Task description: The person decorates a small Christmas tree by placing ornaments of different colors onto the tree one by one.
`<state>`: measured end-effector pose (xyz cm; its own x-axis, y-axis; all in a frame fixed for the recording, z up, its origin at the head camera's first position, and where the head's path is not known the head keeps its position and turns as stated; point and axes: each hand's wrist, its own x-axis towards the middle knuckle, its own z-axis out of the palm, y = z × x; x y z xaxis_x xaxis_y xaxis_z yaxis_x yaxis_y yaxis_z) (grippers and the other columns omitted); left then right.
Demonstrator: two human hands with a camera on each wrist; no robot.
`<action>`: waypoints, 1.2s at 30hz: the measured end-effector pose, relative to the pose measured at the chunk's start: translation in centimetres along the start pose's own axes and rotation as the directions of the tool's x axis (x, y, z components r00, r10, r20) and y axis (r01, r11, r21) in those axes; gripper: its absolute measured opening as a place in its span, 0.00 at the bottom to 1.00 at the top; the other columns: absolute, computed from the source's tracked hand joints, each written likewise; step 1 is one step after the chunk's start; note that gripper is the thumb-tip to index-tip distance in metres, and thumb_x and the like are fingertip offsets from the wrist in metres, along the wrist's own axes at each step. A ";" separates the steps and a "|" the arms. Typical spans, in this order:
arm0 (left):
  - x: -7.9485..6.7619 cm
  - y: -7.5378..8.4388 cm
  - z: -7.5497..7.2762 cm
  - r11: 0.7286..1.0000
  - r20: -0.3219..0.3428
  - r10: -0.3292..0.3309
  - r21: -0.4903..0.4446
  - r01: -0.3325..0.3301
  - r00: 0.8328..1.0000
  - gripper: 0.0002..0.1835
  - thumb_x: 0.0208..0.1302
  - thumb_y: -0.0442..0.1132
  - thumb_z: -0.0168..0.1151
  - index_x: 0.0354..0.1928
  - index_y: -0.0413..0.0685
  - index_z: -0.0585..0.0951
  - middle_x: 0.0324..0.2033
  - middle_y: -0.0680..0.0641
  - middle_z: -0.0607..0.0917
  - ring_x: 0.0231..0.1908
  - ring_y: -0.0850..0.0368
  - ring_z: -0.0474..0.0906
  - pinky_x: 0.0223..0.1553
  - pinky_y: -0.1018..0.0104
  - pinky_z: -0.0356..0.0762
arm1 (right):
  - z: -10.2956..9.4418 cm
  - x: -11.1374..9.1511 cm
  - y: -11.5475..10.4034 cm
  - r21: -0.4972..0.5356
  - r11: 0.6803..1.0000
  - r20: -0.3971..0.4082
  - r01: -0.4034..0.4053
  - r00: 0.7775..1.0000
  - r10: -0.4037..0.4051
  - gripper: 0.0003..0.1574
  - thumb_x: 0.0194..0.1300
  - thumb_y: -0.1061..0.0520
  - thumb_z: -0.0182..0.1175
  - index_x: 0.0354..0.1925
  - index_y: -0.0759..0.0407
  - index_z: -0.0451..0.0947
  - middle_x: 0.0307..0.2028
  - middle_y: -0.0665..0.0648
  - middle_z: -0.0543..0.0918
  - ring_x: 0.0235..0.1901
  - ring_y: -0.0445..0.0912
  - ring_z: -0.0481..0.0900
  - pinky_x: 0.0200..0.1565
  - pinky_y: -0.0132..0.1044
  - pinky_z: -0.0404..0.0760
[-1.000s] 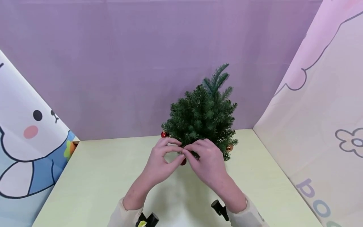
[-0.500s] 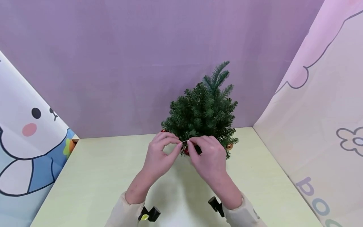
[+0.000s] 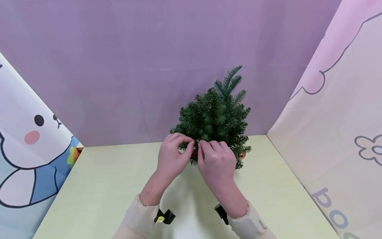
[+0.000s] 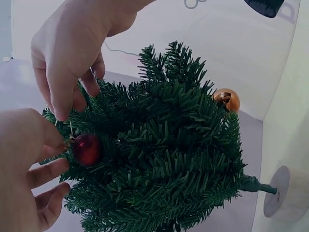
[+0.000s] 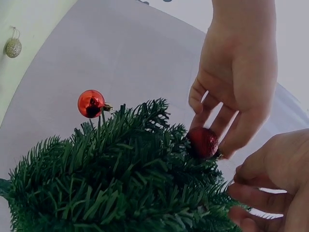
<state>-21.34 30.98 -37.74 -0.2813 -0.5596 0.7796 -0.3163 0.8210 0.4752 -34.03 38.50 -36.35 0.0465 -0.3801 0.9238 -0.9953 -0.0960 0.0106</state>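
A small green Christmas tree (image 3: 215, 116) stands in front of both hands. A dark red Christmas ball (image 4: 87, 150) with a gold cap lies against its front branches. In the head view my left hand (image 3: 171, 157) pinches one end of the ball's thin hanging string, its fingertips right at the cap in the right wrist view. Opposite it, my right hand (image 3: 218, 159) pinches the string between thumb and index finger. A short stretch of string shows between the two hands. Some of the ball is hidden behind the fingers in the head view.
A shiny orange-red ball (image 5: 91, 103) hangs at the tree's left side, a gold ball (image 4: 227, 100) at its right. The tree has a pale round base (image 4: 287, 193). A gold glittery ball (image 5: 13, 47) appears farther off. Printed cloth panels (image 3: 337, 126) border the table (image 3: 113, 186).
Both hands have moved up and forward, closer to the branches, with the red ball between them. The string showed stretched between the fingertips half a second ago. The tree has stayed in place.
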 end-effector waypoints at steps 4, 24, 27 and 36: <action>0.3 0.2 0.3 0.999 0.002 -0.036 0.038 0.036 0.999 0.03 0.62 0.39 0.66 0.33 0.50 0.87 0.32 0.55 0.84 0.38 0.57 0.76 0.40 0.61 0.75 | 0.0 0.1 -0.2 -0.051 0.999 0.035 0.000 0.999 0.002 0.04 0.58 0.59 0.67 0.31 0.59 0.87 0.25 0.57 0.85 0.22 0.53 0.77 0.26 0.40 0.78; 0.9 -0.1 1.1 0.984 0.014 -0.109 0.146 0.106 0.994 0.05 0.61 0.42 0.68 0.31 0.52 0.88 0.31 0.55 0.84 0.36 0.55 0.75 0.36 0.62 0.75 | 0.5 0.3 -0.4 -0.147 0.988 0.127 -0.055 0.989 0.074 0.06 0.60 0.56 0.66 0.31 0.57 0.87 0.23 0.56 0.85 0.17 0.50 0.77 0.14 0.38 0.73; 1.0 0.0 1.1 0.985 0.020 -0.115 0.130 0.112 0.993 0.05 0.61 0.42 0.68 0.31 0.52 0.88 0.31 0.55 0.84 0.36 0.55 0.74 0.36 0.61 0.75 | 0.4 0.4 -0.5 -0.150 0.986 0.141 -0.071 0.986 0.092 0.08 0.62 0.56 0.64 0.31 0.58 0.87 0.23 0.56 0.85 0.16 0.50 0.76 0.11 0.38 0.70; 0.7 -0.1 1.2 0.987 0.026 -0.141 0.079 0.139 0.990 0.05 0.61 0.42 0.67 0.31 0.52 0.88 0.31 0.55 0.84 0.36 0.56 0.74 0.38 0.60 0.74 | 0.5 0.4 -0.8 -0.158 0.981 0.171 -0.116 0.975 0.143 0.10 0.64 0.55 0.62 0.30 0.58 0.85 0.20 0.56 0.82 0.15 0.50 0.74 0.09 0.40 0.68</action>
<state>-22.54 30.37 -37.74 -0.2574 -0.6729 0.6935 -0.4226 0.7238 0.5455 -33.22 37.99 -36.17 -0.0826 -0.5415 0.8367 -0.9948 0.0951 -0.0366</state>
